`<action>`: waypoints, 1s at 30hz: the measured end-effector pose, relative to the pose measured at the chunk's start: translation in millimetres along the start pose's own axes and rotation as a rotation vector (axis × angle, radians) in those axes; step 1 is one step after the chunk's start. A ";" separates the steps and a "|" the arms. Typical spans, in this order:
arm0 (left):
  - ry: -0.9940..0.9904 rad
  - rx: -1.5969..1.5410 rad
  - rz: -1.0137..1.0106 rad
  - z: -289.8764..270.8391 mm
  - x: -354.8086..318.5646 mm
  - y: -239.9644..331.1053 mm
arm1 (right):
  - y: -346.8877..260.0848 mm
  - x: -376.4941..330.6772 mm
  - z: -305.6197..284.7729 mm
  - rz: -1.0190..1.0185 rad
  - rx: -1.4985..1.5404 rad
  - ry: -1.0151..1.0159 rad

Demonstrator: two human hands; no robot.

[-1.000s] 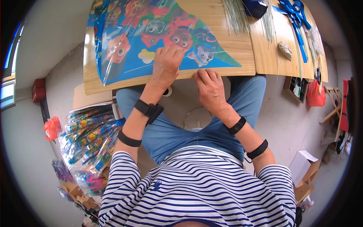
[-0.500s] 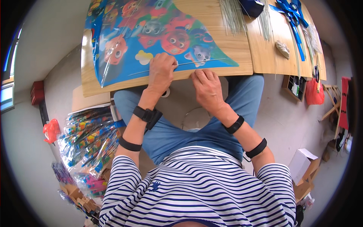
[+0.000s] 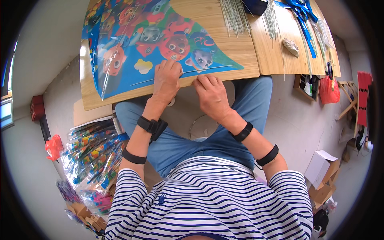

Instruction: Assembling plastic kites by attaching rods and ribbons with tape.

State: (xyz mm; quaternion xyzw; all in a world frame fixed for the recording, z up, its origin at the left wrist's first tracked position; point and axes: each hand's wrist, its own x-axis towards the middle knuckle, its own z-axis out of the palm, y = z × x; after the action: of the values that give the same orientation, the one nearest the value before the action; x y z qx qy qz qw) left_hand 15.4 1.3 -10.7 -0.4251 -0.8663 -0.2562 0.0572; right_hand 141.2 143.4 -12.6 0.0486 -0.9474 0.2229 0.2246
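A blue printed sheet (image 3: 120,82) with cartoon animal faces lies on the wooden table (image 3: 236,46). A thin pale rod (image 3: 218,67) rests along its near edge. My left hand (image 3: 166,82) is closed over the near part of the sheet, across the rod. Something small and white shows at its fingertips, too little to name. Close by on the right, my right hand (image 3: 212,96) has its fingers curled together at the table's front edge, beside the sheet's border. What they pinch, if anything, is hidden.
Bundles of thin rods (image 3: 236,18), a dark blue box (image 3: 255,6), blue strips (image 3: 306,28) and scissors (image 3: 329,69) are at the far right. On the floor at left lie packed colourful bags (image 3: 94,150). Cardboard boxes (image 3: 320,170) stand at right.
The whole view has shifted slightly, so the table appears a little further left. Both hands keep nearly the same place and grip beside the rod.
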 end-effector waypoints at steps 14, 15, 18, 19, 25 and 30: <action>-0.021 0.017 0.013 0.2 -1.4 -4.0 | 125.0 20.3 -51.1 0.893 0.387 0.092; -0.024 0.019 0.011 -0.6 -1.6 -4.0 | 123.4 21.6 -50.4 0.895 0.390 0.089; -0.026 0.006 0.005 -2.5 -1.1 -3.8 | 116.1 25.3 -44.1 0.885 0.348 -0.009; -0.028 -0.013 0.004 -2.3 -0.6 -3.4 | 113.0 25.5 -41.4 0.840 0.254 -0.023; -0.030 -0.113 -0.051 -6.4 0.7 -7.3 | 103.1 29.7 -38.4 0.776 0.042 -0.067; 0.007 -0.477 -0.403 -15.4 3.8 -15.9 | 103.2 29.1 -38.7 0.795 0.043 -0.077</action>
State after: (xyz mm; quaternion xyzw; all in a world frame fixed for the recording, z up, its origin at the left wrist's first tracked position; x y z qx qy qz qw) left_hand -1.0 -11.6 -2.5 -0.2455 -0.8484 -0.4596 -0.0932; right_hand 110.9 253.3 -10.0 -0.3088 -0.8951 0.3103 0.0841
